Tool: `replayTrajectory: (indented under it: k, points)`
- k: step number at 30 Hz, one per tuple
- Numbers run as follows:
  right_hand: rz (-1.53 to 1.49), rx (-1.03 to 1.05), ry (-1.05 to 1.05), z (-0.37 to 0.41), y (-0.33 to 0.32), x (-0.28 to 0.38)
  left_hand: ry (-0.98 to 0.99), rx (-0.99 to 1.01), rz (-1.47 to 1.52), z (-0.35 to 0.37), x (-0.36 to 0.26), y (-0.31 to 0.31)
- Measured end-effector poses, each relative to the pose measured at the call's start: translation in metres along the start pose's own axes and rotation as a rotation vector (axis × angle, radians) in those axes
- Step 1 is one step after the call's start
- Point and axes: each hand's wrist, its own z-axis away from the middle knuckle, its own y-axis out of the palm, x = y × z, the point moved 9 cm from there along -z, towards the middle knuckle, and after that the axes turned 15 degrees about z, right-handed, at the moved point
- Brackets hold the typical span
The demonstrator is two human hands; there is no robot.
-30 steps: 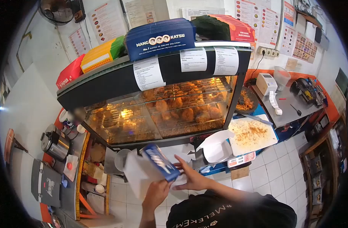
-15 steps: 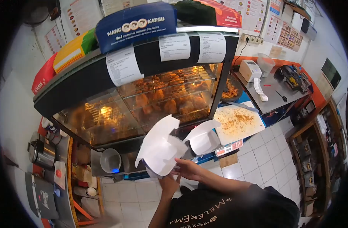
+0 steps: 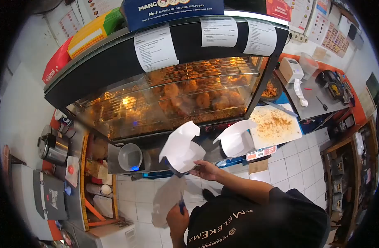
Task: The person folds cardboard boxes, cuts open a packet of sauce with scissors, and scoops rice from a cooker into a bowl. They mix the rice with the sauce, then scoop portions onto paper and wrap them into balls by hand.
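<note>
An opened white paper food box (image 3: 184, 153), darker on its outside, stands at the front edge of the counter below the glass warmer. The fingers of my right hand (image 3: 206, 170) pinch its near right corner. My left hand (image 3: 178, 218) is lower, closed, away from that box. Beside it is a pale, greyish flat carton (image 3: 166, 202), with a small dark blue part at my fingers; its outline is soft against the floor. A second opened white box (image 3: 237, 142) sits to the right of the first.
The lit glass warmer (image 3: 189, 91) holds fried pieces on racks. A crumb-covered cutting board (image 3: 276, 126) with a knife (image 3: 282, 109) lies at right, above a scale (image 3: 261, 153). A clear plastic tub (image 3: 130, 157) stands left. Shelves (image 3: 350, 173) line the right side.
My left hand has left the white box and moved down toward my body with the pale carton. My right hand stays on the box. The view has shifted slightly.
</note>
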Motion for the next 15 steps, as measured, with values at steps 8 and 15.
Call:
replayTrajectory:
  k: [8, 15]
  points:
    - [-0.062, -0.160, -0.207, -0.052, -0.086, -0.031, -0.263, -0.225, 0.490, 0.057, 0.047, -0.071]
    - [0.275, -0.300, 0.038, -0.009, -0.039, -0.039, -0.110, -0.416, 0.612, 0.036, 0.025, -0.098]
